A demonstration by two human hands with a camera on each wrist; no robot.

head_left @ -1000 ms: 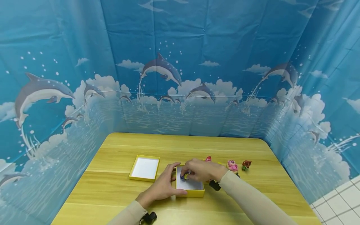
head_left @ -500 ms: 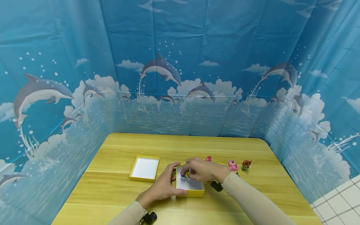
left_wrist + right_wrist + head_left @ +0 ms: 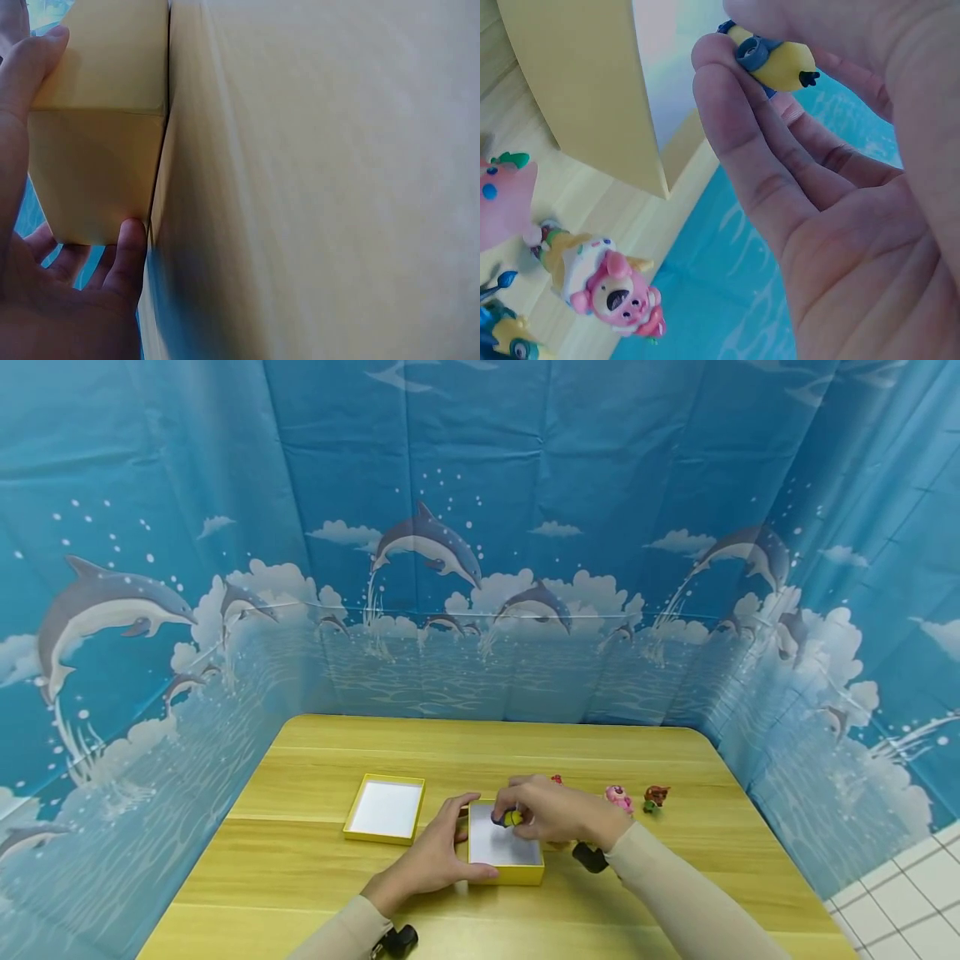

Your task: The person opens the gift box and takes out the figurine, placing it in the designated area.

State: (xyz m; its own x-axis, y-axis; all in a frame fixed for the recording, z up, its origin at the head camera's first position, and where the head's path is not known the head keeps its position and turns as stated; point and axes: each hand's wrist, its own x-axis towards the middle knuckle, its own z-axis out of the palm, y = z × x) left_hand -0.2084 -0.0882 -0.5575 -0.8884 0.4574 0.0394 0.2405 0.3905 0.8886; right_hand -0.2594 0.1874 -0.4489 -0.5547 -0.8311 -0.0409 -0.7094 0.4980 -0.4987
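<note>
My left hand [image 3: 435,856] grips a shallow yellow box [image 3: 504,877] with a white inside, thumb along the near wall and fingers round the left end. The left wrist view has the hand about a corner of this box [image 3: 97,172]. Over the box my right hand [image 3: 558,810] pinches a small minion figurine [image 3: 512,818] between thumb and fingertips. Up close in the right wrist view, the minion [image 3: 787,67] is yellow with blue goggles and a black tuft, tilted on its side; part of it is hidden by the thumb.
The yellow lid [image 3: 386,810] lies left of the box, white inside up. To the right stand a pink bear figurine [image 3: 618,797] and a brown figurine [image 3: 656,797]. A pink star-shaped toy [image 3: 506,199] and a yellow-and-blue toy [image 3: 510,330] appear in the right wrist view.
My right hand has shifted to the right and slightly up with the minion, which shows more fully between the fingers. The left hand and the box have stayed in place.
</note>
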